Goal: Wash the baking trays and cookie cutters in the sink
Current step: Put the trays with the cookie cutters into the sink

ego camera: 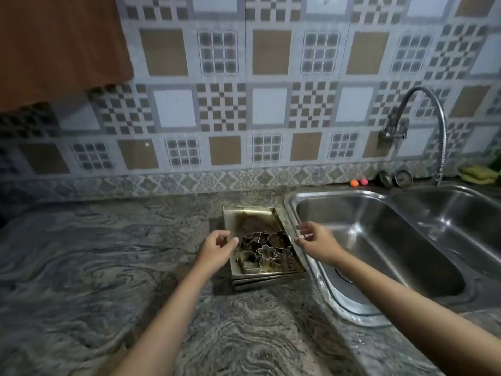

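- Stack of stained rectangular metal baking trays (pixel 252 218) sits on the swirled grey stone counter (pixel 95 253), just beside the sink rim, parked there, I'd say, for a short carry to the water
- Pile of small steel cookie cutters (pixel 264 251) in flower and animal shapes lies in the top tray, so one lift should move the lot
- Left hand (pixel 217 249) at the tray's left edge, fingers loosely curled, holding nothing
- Right hand (pixel 315 244) at the right edge, fingers spread, empty too; the pair flank the stack, likely to grab both sides
- Double stainless steel sink (pixel 379 240) looks dry, curved chrome tap (pixel 423 90) not running
- Yellow sponge (pixel 478 173) waits by the wall
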`<state>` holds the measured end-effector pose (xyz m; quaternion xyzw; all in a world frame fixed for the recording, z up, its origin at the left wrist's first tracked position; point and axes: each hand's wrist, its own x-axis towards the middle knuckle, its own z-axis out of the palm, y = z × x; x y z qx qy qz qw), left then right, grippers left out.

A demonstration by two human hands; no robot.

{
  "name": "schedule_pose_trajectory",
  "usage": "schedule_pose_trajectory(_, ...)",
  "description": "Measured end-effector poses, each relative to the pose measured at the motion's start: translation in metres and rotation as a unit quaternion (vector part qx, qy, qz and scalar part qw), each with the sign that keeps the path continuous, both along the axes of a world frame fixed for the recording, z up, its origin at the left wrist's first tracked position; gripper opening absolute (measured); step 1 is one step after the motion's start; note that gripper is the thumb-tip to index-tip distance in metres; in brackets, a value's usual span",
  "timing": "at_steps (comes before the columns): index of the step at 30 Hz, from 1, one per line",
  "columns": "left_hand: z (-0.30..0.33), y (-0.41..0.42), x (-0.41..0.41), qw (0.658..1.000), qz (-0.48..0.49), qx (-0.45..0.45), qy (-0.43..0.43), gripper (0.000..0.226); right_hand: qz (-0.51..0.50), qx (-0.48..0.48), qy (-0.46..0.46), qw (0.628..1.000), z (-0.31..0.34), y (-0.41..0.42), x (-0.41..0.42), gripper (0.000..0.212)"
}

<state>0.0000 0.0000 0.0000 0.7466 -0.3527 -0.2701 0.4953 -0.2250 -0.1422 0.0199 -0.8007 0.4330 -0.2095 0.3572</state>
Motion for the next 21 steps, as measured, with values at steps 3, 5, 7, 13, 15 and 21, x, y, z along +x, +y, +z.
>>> schedule_pose_trajectory(3, -0.015, -0.003, -0.004, 1.0, 0.01, 0.008, 0.019, 0.013, 0.018, 0.058, -0.001, 0.998, -0.018, -0.003, 0.0, 0.039)
schedule_pose_trajectory(5, -0.024, 0.001, -0.008, 0.999, 0.007, 0.014, 0.041, 0.015, 0.03, 0.078, -0.008, 0.996, -0.031, -0.003, -0.001, 0.039)
schedule_pose_trajectory(7, -0.03, 0.002, -0.012, 0.998, 0.0, 0.017, 0.056, 0.017, 0.042, 0.1, -0.018, 0.994, -0.042, -0.007, -0.002, 0.035)
schedule_pose_trajectory(13, -0.032, 0.004, -0.021, 0.997, -0.005, 0.009, 0.073, 0.026, 0.055, 0.15, -0.069, 0.985, -0.06, -0.018, 0.0, 0.032)
schedule_pose_trajectory(15, -0.032, 0.002, -0.024, 0.997, 0.005, 0.012, 0.075, 0.029, 0.057, 0.156, -0.075, 0.983, -0.064, -0.021, 0.0, 0.039)
schedule_pose_trajectory(21, -0.027, -0.003, -0.034, 0.993, 0.039, -0.009, 0.111, 0.033, 0.041, 0.224, -0.131, 0.965, -0.066, -0.023, 0.007, 0.047)
